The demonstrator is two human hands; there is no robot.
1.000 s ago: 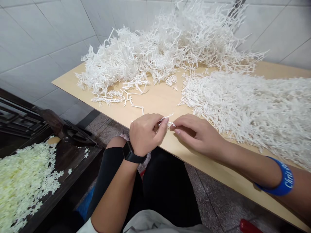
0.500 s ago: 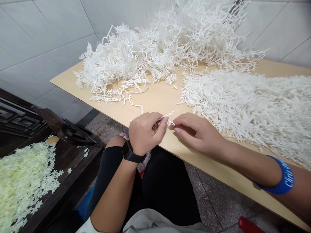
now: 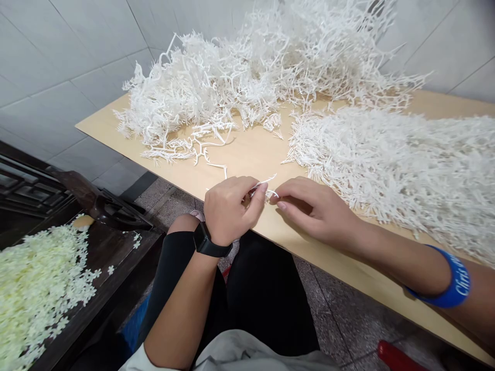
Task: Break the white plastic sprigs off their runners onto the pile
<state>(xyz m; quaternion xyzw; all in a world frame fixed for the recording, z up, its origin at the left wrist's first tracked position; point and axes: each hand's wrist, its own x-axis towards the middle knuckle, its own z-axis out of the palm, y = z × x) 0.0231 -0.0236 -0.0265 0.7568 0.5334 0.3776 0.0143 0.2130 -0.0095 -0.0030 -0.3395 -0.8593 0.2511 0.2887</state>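
Note:
Over the near edge of the board, my left hand [image 3: 234, 208] pinches a thin white plastic sprig [image 3: 269, 179] between thumb and forefinger; its tips stick out past the fingers. Close on the right, my right hand [image 3: 311, 208] has thumb and forefinger drawn together at a curved end of the white piece. Whether those right fingertips touch the sprig or stop just short is too small to tell. My palm and curled fingers hide the rest of the sprig. Just beyond my left hand lies a loose white branched stem [image 3: 216, 165].
A tall tangle of white plastic branches [image 3: 247, 77] stands at the back of the wooden board [image 3: 255, 154]. A flatter heap of white sprigs [image 3: 398, 170] covers the right side. Pale yellow-white flowers [image 3: 42, 288] lie on a dark wooden seat [image 3: 112, 247] at left. Tiled walls are behind.
Both hands hold nearly the same pose around the white sprig. The view has shifted very slightly; nothing has visibly been picked up or let go.

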